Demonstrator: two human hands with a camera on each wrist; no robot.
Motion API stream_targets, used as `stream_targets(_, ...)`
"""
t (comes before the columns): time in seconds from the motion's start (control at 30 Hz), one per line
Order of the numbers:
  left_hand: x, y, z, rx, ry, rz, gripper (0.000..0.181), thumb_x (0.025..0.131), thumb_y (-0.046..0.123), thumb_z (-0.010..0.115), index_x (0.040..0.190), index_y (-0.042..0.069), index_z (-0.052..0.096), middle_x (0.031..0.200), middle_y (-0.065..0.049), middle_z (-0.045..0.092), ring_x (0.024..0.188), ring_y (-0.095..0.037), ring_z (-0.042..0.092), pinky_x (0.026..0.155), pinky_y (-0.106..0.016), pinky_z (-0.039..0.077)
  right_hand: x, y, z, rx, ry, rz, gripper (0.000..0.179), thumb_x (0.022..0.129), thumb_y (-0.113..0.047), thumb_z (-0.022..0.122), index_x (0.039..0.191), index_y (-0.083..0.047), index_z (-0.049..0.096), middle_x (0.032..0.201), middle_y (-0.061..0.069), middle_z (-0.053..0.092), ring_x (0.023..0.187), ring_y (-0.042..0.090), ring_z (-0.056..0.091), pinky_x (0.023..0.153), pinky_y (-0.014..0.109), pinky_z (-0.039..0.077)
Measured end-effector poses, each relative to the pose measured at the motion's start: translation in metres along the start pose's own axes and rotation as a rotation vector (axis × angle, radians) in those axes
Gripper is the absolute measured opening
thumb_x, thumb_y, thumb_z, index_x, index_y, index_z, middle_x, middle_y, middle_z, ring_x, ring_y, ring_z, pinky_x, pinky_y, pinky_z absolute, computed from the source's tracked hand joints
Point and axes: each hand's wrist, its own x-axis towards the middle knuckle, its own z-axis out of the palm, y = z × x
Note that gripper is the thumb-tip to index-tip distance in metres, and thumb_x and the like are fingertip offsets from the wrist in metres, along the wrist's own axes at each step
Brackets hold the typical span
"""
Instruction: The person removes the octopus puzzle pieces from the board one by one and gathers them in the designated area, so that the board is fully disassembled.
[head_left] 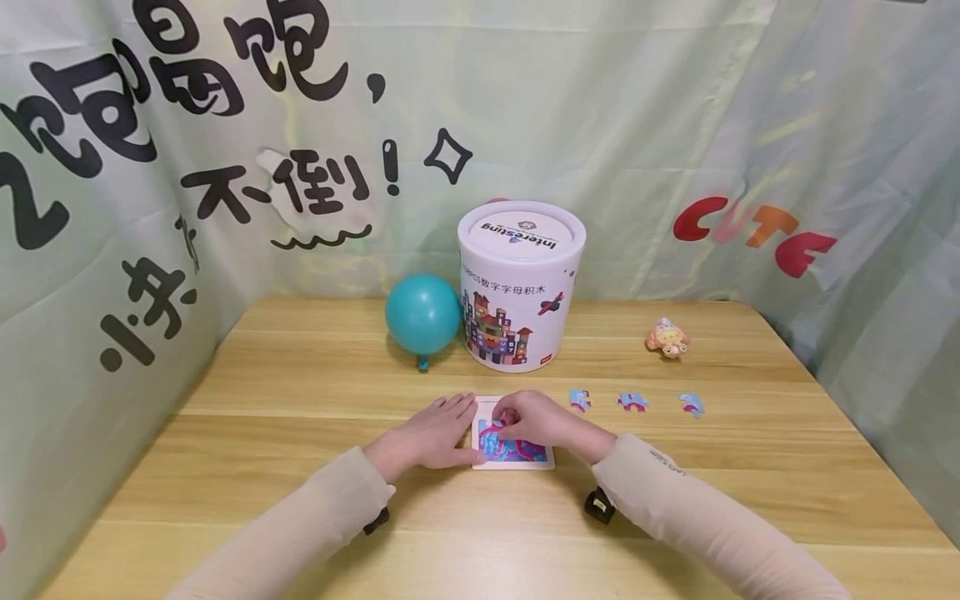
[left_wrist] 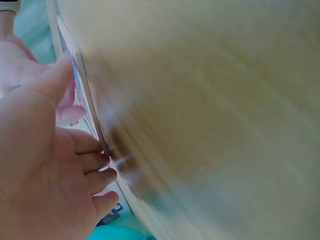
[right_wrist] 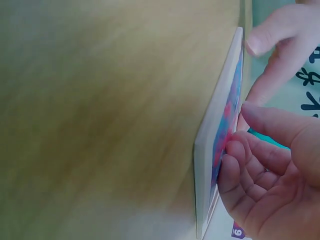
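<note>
A pale curtain with printed lettering backs the wooden table, where a framed jigsaw lies between the hands, three loose pieces between two and three o'clock of it. The left hand, fingers extended, rests at the frame's nine o'clock edge; light, steady pressure there should stop sliding. The right hand curls over the picture from three o'clock; whether it pinches a piece, I cannot tell. Aligning tabs before pressing seems wise. Those fingers hide part of the picture, which the wrist views show only edge-on.
</note>
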Motion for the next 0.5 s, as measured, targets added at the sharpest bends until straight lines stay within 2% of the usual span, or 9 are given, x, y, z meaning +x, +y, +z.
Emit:
stream_targets(0.17,0.0009,0.0000,0.0023,0.021,0.011,-0.004,0.078,0.091,0.052,0.046,0.143,-0.002,0.025,0.150,-0.015,0.017,0.137,-0.027,0.015,0.110,-0.042,0.014,0.0010,-0.0044,0.0023,-0.027,0.008,0.036,0.013,0.079,-0.007,0.072,0.090,-0.005,0.065,0.064,-0.003,0.050,0.060,0.011,0.045,0.057,0.023,0.040)
stream_targets(0.5,0.0015,0.0003,0.0025,0.037,0.014,-0.006,0.078,0.091,0.052,0.047,0.143,-0.002,0.026,0.150,-0.015,0.019,0.137,-0.027,0.016,0.109,-0.042,0.015,0.0038,-0.0059,0.0026,-0.026,0.026,0.043,0.010,0.080,-0.004,0.070,0.086,-0.006,0.062,0.068,-0.003,0.053,0.063,0.012,0.048,0.060,0.024,0.043)
